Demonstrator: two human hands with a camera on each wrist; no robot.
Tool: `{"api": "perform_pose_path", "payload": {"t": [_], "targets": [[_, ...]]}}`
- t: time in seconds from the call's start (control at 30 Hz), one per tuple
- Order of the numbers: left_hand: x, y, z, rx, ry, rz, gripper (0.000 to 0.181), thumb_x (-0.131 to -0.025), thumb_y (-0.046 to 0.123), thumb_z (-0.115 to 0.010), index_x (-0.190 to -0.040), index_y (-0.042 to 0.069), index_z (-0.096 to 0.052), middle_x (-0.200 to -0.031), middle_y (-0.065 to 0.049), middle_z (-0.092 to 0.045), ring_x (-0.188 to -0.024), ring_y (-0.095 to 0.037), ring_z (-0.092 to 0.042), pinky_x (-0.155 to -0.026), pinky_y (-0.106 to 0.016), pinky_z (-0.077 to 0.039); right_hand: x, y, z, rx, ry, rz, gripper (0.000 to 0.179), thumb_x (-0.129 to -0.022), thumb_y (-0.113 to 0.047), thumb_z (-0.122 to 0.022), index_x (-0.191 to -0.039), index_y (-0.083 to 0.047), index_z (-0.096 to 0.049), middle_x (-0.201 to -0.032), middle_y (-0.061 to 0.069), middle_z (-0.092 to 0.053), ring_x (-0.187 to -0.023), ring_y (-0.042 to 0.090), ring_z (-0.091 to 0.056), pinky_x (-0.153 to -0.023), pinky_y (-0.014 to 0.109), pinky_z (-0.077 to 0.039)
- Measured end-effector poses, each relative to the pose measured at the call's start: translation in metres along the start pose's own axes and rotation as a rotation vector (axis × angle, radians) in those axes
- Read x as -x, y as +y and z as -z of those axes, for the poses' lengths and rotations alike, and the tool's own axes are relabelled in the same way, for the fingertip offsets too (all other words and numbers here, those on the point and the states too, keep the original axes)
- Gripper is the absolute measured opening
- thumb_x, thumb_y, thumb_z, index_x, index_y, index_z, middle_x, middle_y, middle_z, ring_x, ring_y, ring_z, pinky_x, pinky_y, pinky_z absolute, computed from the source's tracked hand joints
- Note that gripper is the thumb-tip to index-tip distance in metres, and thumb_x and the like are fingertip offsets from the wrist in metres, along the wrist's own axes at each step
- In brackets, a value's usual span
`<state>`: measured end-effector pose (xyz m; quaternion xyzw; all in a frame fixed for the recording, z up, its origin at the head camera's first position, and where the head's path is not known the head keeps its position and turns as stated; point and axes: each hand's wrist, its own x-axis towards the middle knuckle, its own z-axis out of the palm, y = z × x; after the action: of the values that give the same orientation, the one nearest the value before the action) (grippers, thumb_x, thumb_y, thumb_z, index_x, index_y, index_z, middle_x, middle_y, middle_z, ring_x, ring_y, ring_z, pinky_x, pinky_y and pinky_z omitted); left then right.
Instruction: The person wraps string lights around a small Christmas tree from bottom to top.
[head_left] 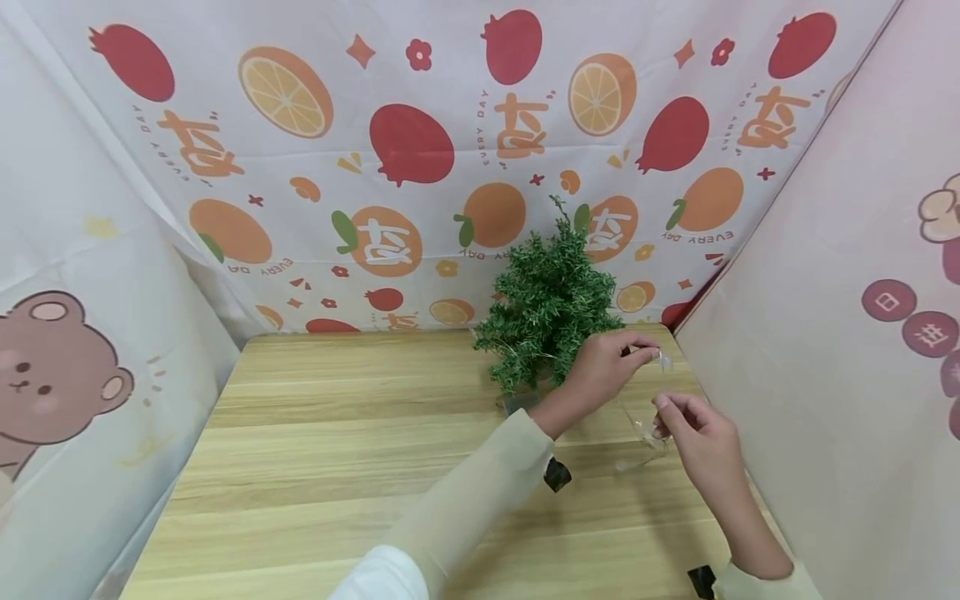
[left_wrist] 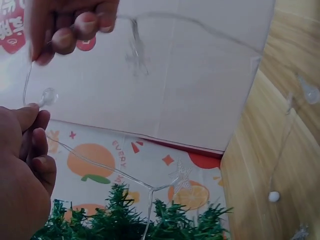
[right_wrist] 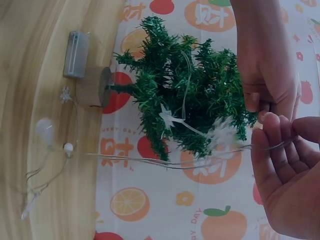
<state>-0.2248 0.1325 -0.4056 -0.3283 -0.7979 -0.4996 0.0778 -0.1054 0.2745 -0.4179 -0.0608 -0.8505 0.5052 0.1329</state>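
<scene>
A small green artificial Christmas tree stands at the back of the table. My left hand reaches past its right side, pinching the clear wire of a string light beside a clear bulb. Nearer the front, my right hand holds another stretch of this wire between thumb and fingers. Several ornaments hang from the string light: a clear star lies against the branches, while a white ball and a drop-shaped bulb dangle over the table. Part of the wire is hidden behind my fingers.
A grey battery box lies next to the tree's wooden base. The wood-grain table meets a fruit-print cloth at the back. Cloth walls rise on both sides, the right one close to my right hand.
</scene>
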Motion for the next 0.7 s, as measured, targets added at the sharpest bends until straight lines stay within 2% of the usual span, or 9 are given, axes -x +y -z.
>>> {"api": "perform_pose_path", "payload": {"t": [0.07, 0.13, 0.2, 0.3, 0.43, 0.53, 0.63, 0.67, 0.7], "targets": [[-0.004, 0.001, 0.001, 0.019, 0.006, 0.039, 0.020, -0.100, 0.031, -0.064, -0.111, 0.020, -0.077, -0.094, 0.009, -0.072, -0.053, -0.004, -0.045, -0.051, -0.017, -0.040, 0.003, 0.000, 0.000, 0.011, -0.010, -0.007, 0.035, -0.101, -0.038, -0.061, -0.107, -0.005, -0.071, -0.085, 0.006, -0.071, -0.075, 0.011, -0.070, -0.071, 0.021, -0.056], [-0.007, 0.002, 0.002, 0.036, 0.008, 0.053, 0.021, -0.101, 0.032, -0.063, -0.112, 0.020, -0.076, -0.090, 0.010, -0.071, -0.052, -0.005, -0.044, -0.050, -0.018, -0.040, 0.005, 0.001, 0.000, 0.033, -0.011, -0.009, 0.035, -0.101, -0.039, -0.061, -0.108, -0.006, -0.071, -0.086, 0.004, -0.073, -0.079, 0.008, -0.070, -0.074, 0.019, -0.055], [-0.010, 0.002, 0.004, 0.054, 0.007, 0.057, 0.022, -0.101, 0.033, -0.063, -0.112, 0.021, -0.076, -0.088, 0.009, -0.071, -0.051, -0.007, -0.044, -0.050, -0.020, -0.040, 0.006, 0.002, 0.000, 0.060, -0.008, -0.009, 0.036, -0.101, -0.041, -0.060, -0.108, -0.008, -0.072, -0.087, 0.003, -0.074, -0.083, 0.005, -0.069, -0.077, 0.017, -0.053], [-0.013, 0.002, 0.004, 0.087, 0.002, 0.065, 0.021, -0.101, 0.033, -0.062, -0.113, 0.022, -0.076, -0.094, 0.009, -0.072, -0.054, -0.007, -0.045, -0.051, -0.020, -0.041, 0.008, 0.004, 0.000, 0.097, 0.002, 0.003, 0.034, -0.101, -0.043, -0.060, -0.108, -0.013, -0.074, -0.090, 0.000, -0.076, -0.089, 0.001, -0.067, -0.077, 0.015, -0.050], [-0.016, 0.001, 0.004, 0.122, 0.003, 0.083, 0.020, -0.101, 0.031, -0.062, -0.113, 0.023, -0.076, -0.111, 0.011, -0.073, -0.057, -0.006, -0.048, -0.055, -0.020, -0.042, 0.009, 0.006, -0.001, 0.102, 0.010, 0.029, 0.030, -0.101, -0.040, -0.061, -0.107, -0.014, -0.075, -0.094, -0.001, -0.077, -0.092, 0.000, -0.066, -0.078, 0.014, -0.050], [-0.018, 0.000, 0.003, 0.125, 0.006, 0.083, 0.019, -0.101, 0.031, -0.063, -0.112, 0.023, -0.076, -0.109, 0.010, -0.073, -0.057, -0.007, -0.047, -0.055, -0.020, -0.042, 0.009, 0.006, -0.003, 0.094, 0.024, 0.030, 0.029, -0.101, -0.038, -0.062, -0.107, -0.012, -0.075, -0.097, -0.001, -0.077, -0.093, -0.002, -0.067, -0.079, 0.013, -0.050], [-0.020, 0.000, 0.003, 0.120, 0.021, 0.084, 0.019, -0.101, 0.032, -0.063, -0.111, 0.023, -0.076, -0.107, 0.010, -0.074, -0.062, -0.004, -0.052, -0.058, -0.018, -0.045, 0.010, 0.004, -0.003, 0.099, 0.063, -0.003, 0.030, -0.099, -0.040, -0.064, -0.107, -0.013, -0.076, -0.100, -0.004, -0.076, -0.096, -0.004, -0.066, -0.080, 0.011, -0.049], [-0.021, 0.000, 0.003, 0.117, 0.029, 0.084, 0.019, -0.101, 0.032, -0.063, -0.111, 0.023, -0.076, -0.107, 0.010, -0.074, -0.065, -0.003, -0.054, -0.060, -0.018, -0.046, 0.011, 0.002, -0.003, 0.097, 0.079, -0.017, 0.030, -0.099, -0.041, -0.065, -0.107, -0.014, -0.077, -0.101, -0.006, -0.076, -0.100, -0.004, -0.066, -0.082, 0.011, -0.048], [-0.022, 0.000, 0.004, 0.116, 0.036, 0.088, 0.019, -0.101, 0.032, -0.063, -0.111, 0.023, -0.076, -0.108, 0.010, -0.074, -0.067, -0.002, -0.056, -0.061, -0.017, -0.046, 0.010, 0.001, -0.002, 0.088, 0.097, -0.015, 0.029, -0.098, -0.040, -0.066, -0.106, -0.014, -0.077, -0.100, -0.004, -0.077, -0.105, 0.000, -0.066, -0.091, 0.013, -0.046]]}}
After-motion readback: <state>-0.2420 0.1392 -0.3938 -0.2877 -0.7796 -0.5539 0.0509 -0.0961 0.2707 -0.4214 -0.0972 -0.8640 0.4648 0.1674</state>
